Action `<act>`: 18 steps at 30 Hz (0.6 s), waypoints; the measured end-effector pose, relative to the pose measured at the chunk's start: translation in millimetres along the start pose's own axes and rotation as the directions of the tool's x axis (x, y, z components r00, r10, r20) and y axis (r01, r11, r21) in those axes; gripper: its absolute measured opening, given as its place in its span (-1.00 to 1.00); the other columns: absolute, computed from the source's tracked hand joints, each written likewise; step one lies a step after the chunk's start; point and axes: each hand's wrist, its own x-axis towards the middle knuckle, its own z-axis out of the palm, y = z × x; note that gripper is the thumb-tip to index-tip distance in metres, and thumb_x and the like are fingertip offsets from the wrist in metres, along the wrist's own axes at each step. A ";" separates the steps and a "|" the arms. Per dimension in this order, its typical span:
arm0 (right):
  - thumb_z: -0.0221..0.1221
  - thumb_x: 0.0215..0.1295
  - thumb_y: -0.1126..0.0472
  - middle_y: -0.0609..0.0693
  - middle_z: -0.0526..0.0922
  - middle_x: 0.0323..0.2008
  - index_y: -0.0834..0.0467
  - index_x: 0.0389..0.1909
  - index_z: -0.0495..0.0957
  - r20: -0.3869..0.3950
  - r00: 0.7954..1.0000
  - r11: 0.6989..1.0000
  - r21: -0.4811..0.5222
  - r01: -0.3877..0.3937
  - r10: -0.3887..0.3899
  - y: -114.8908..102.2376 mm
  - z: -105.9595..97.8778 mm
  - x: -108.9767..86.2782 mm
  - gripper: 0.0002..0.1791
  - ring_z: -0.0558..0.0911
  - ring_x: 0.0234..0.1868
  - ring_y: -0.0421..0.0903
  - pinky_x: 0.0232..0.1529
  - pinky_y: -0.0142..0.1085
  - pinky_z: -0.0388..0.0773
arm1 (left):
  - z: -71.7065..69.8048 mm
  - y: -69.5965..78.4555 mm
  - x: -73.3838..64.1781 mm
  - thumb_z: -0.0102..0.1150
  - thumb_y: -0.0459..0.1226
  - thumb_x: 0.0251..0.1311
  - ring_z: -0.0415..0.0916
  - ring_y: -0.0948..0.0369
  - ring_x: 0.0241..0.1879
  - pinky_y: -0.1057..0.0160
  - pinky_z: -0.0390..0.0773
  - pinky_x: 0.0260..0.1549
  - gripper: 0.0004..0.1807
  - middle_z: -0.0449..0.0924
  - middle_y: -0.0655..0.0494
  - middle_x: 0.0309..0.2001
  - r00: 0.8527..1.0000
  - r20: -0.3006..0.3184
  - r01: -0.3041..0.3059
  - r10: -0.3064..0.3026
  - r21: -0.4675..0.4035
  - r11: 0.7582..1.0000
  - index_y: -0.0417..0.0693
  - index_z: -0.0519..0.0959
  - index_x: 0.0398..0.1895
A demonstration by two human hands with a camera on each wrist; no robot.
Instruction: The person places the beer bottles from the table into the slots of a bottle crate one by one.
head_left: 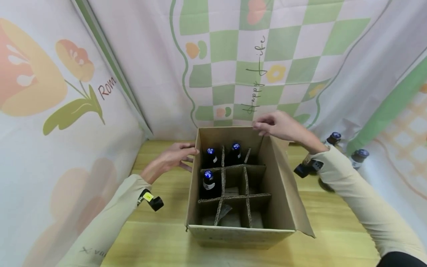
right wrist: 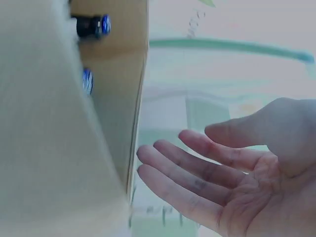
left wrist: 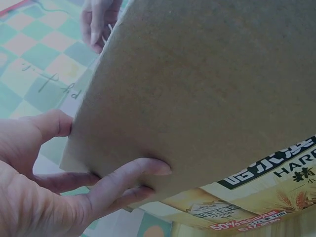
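Note:
In the head view a cardboard box (head_left: 247, 234) stands upright on the table, its top open, with cardboard dividers (head_left: 233, 198) inside. Three dark bottles with blue caps, among them a back-left bottle (head_left: 211, 156), a back-middle bottle (head_left: 235, 151) and a left-middle bottle (head_left: 208, 181), sit in its compartments. My left hand (head_left: 173, 155) touches the box's outer left side near the back corner; its fingers lie spread on the brown cardboard (left wrist: 197, 89) in the left wrist view. Beside the back-right rim is my right hand (head_left: 278, 126), fingers loosely bent, holding nothing.
More bottles stand right of the box, partly behind my right forearm: a blue-capped bottle (head_left: 333, 138) and another bottle (head_left: 359, 157). The box's right flap (head_left: 297, 193) hangs outward. Printed curtains (head_left: 223, 44) enclose the wooden table (head_left: 160, 237) at the back and sides.

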 end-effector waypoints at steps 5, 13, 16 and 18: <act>0.06 0.63 0.27 0.37 0.75 -0.04 0.49 0.14 0.57 -0.041 0.998 0.996 0.078 -0.043 0.046 22.7 -16.1 -8.5 -0.65 0.80 -0.21 -0.01 -0.14 -0.26 0.84 | -2.2 1.5 -1.9 0.06 -0.31 0.50 0.53 -0.06 0.11 0.08 0.84 -0.07 -0.32 0.22 -0.31 0.54 1.000 0.017 0.001 -0.001 -0.015 1.000 -0.39 0.13 0.58; 0.08 0.60 0.31 0.40 0.73 -0.02 0.51 0.20 0.53 -0.101 0.991 0.994 0.084 -0.077 0.085 52.6 -24.6 -20.4 -0.64 0.73 -0.29 -0.25 -0.22 -0.44 0.79 | -2.5 1.1 0.9 0.10 -0.31 0.49 0.49 -0.12 0.18 0.08 0.84 -0.07 -0.23 0.22 -0.29 0.54 1.000 0.022 0.005 -0.004 -0.030 1.000 -0.34 0.02 0.63; 0.06 0.62 0.28 0.47 0.65 0.10 0.48 0.23 0.52 -0.114 0.987 0.993 -0.004 -0.118 0.117 67.6 -30.5 -25.1 -0.62 0.74 -0.13 -0.01 -0.08 -0.24 0.80 | -3.0 -0.3 1.2 0.09 -0.31 0.49 0.48 -0.15 0.22 0.07 0.83 -0.04 -0.21 0.19 -0.30 0.56 0.999 0.032 0.001 0.000 -0.031 1.000 -0.34 -0.02 0.64; 0.03 0.64 0.24 0.52 0.56 0.19 0.48 0.27 0.48 -0.113 0.982 0.985 -0.062 -0.161 0.154 79.0 -37.2 -29.0 -0.58 0.68 0.04 0.25 0.11 0.03 0.74 | -3.0 -0.8 0.9 0.10 -0.30 0.49 0.48 -0.16 0.24 0.07 0.83 -0.03 -0.20 0.18 -0.30 0.57 0.999 0.036 0.001 0.000 -0.031 1.000 -0.34 -0.03 0.65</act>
